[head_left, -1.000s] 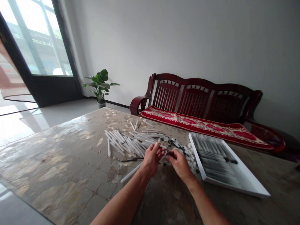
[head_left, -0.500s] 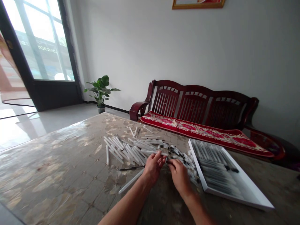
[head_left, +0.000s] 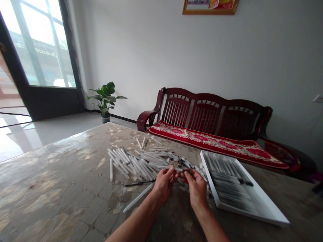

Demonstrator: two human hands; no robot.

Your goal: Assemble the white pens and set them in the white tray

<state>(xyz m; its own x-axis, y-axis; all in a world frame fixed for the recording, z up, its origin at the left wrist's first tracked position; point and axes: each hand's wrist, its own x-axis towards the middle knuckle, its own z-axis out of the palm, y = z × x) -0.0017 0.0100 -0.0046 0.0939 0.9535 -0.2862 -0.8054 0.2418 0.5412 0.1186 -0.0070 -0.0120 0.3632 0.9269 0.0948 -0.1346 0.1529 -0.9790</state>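
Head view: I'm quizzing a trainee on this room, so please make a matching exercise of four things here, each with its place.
Things:
1. the potted plant
2. the red patterned cushion
3. the white tray
4. the white tube

Places:
A. on the wooden bench
B. between the left hand and the right hand
C. on the floor by the wall
D. on the table, holding rows of tubes

Pairs: 1-C, 2-A, 3-D, 4-B

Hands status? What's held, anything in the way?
Left hand and right hand both pinching one white tube. Loose white tubes ahead, white tray to the right, neither blocking.
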